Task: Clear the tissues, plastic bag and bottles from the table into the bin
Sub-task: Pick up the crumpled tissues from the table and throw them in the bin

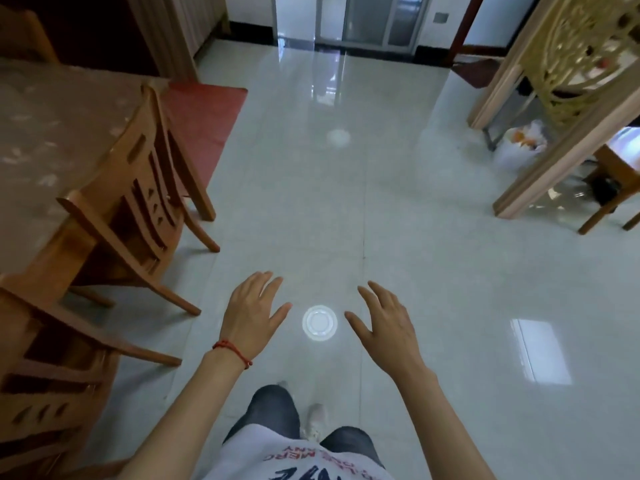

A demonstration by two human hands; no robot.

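Left hand [254, 308]: fingers spread, holding nothing.
Right hand [384, 320]: fingers spread, holding nothing.
Bin [519, 147]: far right, white-lined, behind wooden partition [561, 147].
Table [45, 140]: left, chairs [135, 188] tucked alongside.

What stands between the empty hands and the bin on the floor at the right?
Nothing visible: bare tiled floor runs from both open hands, left hand and right hand, to the bin, which sits beside the wooden screen.

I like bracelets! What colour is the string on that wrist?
Red. The string sits on the left wrist, clearest in the head view.
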